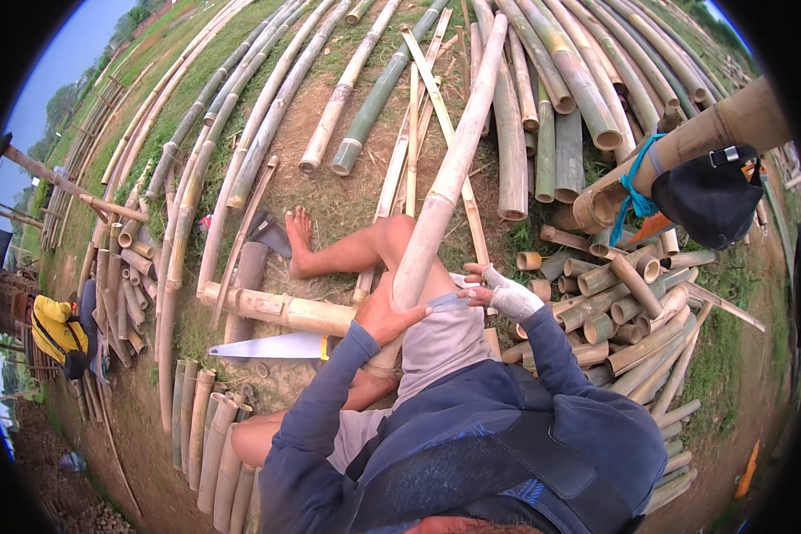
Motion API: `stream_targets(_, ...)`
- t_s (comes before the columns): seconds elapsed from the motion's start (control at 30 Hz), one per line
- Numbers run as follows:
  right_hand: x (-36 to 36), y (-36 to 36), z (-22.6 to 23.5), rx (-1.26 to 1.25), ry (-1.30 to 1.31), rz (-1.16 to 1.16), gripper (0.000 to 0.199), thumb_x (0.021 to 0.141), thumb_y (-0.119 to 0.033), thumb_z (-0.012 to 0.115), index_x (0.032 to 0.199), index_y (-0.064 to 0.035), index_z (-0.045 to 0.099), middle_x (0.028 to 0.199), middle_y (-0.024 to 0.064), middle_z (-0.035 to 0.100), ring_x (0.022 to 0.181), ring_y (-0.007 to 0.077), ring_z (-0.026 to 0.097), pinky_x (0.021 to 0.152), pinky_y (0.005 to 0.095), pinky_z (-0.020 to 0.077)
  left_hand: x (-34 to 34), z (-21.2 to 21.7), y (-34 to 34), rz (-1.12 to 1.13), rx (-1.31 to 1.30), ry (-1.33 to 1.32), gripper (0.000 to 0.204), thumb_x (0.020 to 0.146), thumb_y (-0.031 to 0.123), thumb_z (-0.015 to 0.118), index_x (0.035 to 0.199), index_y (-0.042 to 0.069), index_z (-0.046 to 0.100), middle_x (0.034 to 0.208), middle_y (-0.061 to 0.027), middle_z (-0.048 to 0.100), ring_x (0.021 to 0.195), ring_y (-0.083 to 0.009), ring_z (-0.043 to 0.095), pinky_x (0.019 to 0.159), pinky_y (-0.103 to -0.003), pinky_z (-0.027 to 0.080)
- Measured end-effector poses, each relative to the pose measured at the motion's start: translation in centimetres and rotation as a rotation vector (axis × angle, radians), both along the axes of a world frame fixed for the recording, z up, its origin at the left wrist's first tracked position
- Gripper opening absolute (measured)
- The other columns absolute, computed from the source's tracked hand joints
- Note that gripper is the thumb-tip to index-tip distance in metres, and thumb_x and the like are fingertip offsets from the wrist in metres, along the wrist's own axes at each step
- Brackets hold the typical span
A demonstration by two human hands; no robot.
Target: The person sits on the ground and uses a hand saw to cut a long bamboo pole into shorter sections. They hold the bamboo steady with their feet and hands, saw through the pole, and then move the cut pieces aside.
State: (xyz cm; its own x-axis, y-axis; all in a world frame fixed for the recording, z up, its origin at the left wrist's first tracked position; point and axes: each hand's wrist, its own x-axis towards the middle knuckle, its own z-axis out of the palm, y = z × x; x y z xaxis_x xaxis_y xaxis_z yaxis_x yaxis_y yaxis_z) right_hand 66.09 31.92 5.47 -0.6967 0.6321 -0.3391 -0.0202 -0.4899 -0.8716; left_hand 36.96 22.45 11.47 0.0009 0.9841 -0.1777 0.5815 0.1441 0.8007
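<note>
We had our left fingers (pixel 412 317) clasped around a slanting bamboo pole (pixel 454 173), which stretched away beyond them. Our right fingers (pixel 478 295), partly curled, were beside a thin bluish strip (pixel 448 303), though we couldn't tell whether they gripped it. A yellow-handled handsaw (pixel 271 347) lay left of our left fingers.
</note>
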Motion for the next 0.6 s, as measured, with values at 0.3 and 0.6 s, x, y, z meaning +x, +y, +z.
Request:
stream_targets(0.3,-15.0,15.9,-1.0,-0.357,0.860,-0.449,0.079,0.099,-0.054,0.069,0.148,0.0005,0.041,0.134,0.0250,0.057,0.122,0.0439,0.061,0.109,0.0571,0.0480,-7.8,7.1,-15.7,0.144,-0.171,0.573,0.088,0.075,0.034,0.091,0.148,0.010,0.048,0.124,-0.0241,0.070,0.109,-0.0458,0.069,0.089,-0.052,0.056)
stream_targets(0.6,-25.6,-1.0,-2.4,-0.609,0.756,-0.091,0.069,0.097,-0.036,0.077,0.144,-0.0006,0.040,0.137,0.0301,0.057,0.129,0.0445,0.056,0.120,0.0607,0.0390,-20.7,7.0,-36.1,0.378,-0.063,1.033,0.086,0.065,0.012,0.093,0.142,0.012,0.055,0.107,-0.0146,0.066,0.102,-0.0380,0.066,0.086,-0.047,0.054)
